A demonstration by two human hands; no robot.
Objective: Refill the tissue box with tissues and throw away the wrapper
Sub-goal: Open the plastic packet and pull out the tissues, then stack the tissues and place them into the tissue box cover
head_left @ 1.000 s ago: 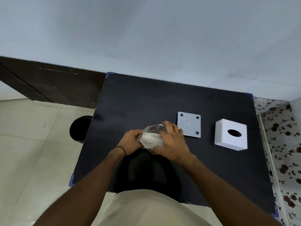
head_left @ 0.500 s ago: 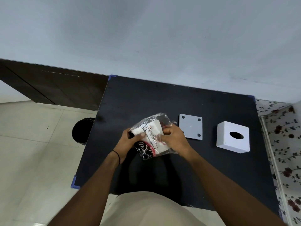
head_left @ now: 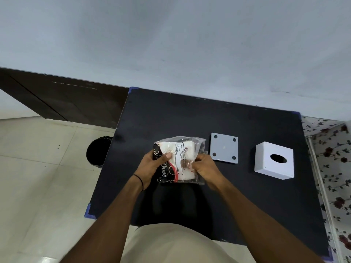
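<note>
A tissue pack (head_left: 180, 160) in a clear plastic wrapper with black, white and red print is held flat above the black table (head_left: 209, 114). My left hand (head_left: 153, 166) grips its left side, thumb on top. My right hand (head_left: 206, 168) pinches the wrapper at its right edge. The white tissue box (head_left: 273, 160), oval hole facing up, stands to the right. Its grey square base plate (head_left: 224, 148) with dark corner dots lies between the pack and the box.
A black waste bin (head_left: 96, 150) stands on the tiled floor just left of the table. A dark wooden panel (head_left: 62, 99) runs along the wall at the left. Flowered fabric (head_left: 334, 168) borders the table's right side.
The pack was turned from its edge to its printed face upward and lifted slightly. Both hands shifted their grip to its sides.
</note>
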